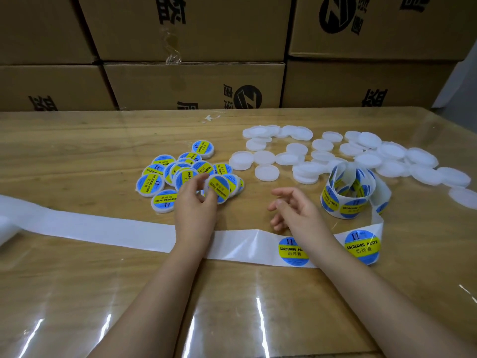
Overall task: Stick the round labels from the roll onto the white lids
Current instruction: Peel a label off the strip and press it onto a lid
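Note:
My left hand (195, 206) pinches a labelled white lid (219, 188) tilted on edge, just above a pile of labelled lids (165, 177) with blue and yellow stickers. My right hand (294, 210) hovers with relaxed fingers and holds nothing, over the white backing strip (116, 228). Two round labels remain on the strip: one label (291, 250) partly under my right wrist, another label (362, 246) further right. The loose label roll (346, 195) stands to the right of my right hand. Several bare white lids (267, 173) lie scattered behind it.
The wooden table (77, 293) is covered with clear, glossy film. Stacked cardboard boxes (193, 86) form a wall along its far edge. The emptied backing strip runs off to the left edge, where it bunches up (7, 223).

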